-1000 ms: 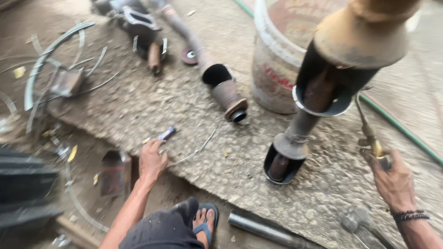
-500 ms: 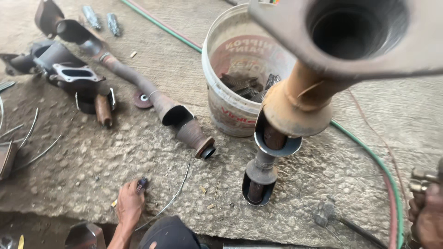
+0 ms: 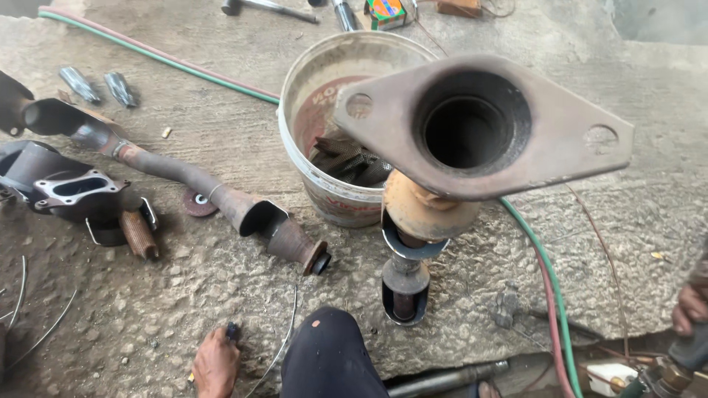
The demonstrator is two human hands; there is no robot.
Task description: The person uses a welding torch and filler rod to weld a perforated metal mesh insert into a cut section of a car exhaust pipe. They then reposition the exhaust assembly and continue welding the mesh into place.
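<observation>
On the near edge of the rough concrete slab [image 3: 110, 309], our left hand [image 3: 216, 362] presses down with its fingers curled around a small dark object [image 3: 232, 331], which it seems to be picking up or steadying; a thin bent wire [image 3: 287, 332] lies just beside it. Our right hand [image 3: 692, 308] shows only at the right edge of the view, clenched around the dark grip of a brass-fitted torch [image 3: 667, 372]. Between the hands stands the rusty exhaust pipe [image 3: 413, 243], upright, its wide flange [image 3: 483, 125] facing up at us. We judge that we are readying the torch and a small aid for work on this pipe; the next move calls for bringing the torch in without snagging the green hose [image 3: 546, 273] that runs past the pipe's foot.

Behind the pipe sits a white bucket [image 3: 310, 147] with a faded red printed label on its inner wall and metal scraps inside. At the slab's far edge lies a small bright box [image 3: 386, 11] in orange and green. A white packet [image 3: 608, 374] lies low at the near right corner.
</observation>
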